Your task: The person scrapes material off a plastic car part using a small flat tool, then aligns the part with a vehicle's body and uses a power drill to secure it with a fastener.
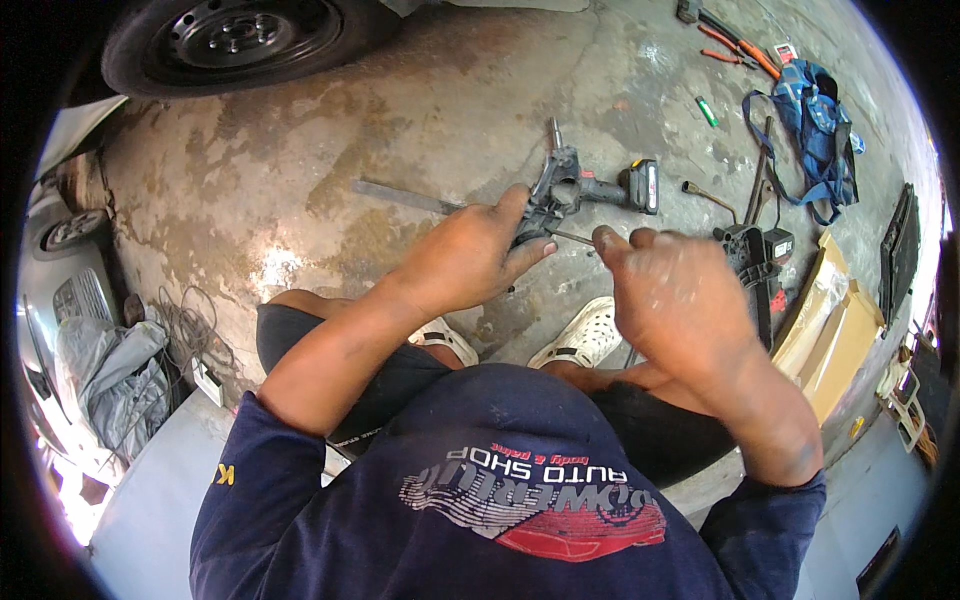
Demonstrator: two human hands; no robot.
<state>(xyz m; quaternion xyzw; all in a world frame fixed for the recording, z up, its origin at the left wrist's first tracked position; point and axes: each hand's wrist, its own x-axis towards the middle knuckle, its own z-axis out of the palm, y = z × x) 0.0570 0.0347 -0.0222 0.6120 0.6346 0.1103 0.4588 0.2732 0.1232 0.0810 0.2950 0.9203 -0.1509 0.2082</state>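
My left hand (465, 245) is closed round the near end of a black cordless power tool (568, 190), its thumb pressed against the housing. A long flat metal bar (400, 195) sticks out of the tool to the left. At the tool's right end sits a black battery pack (640, 187), and a short metal shaft (556, 132) points away from me. My right hand (680, 295), slightly blurred, is a fist round a thin metal rod (575, 238) like a screwdriver's shank. Its tip meets the tool beside my left fingers; any handle is hidden in the fist.
Far left stands a car wheel (240, 40). On the right lie a hammer (740, 35), orange pliers (725, 50), a blue strapped bag (805, 110), a socket wrench (710, 195), a second black tool (745, 250) and an open cardboard box (825, 330). Crumpled plastic (110, 380) lies left.
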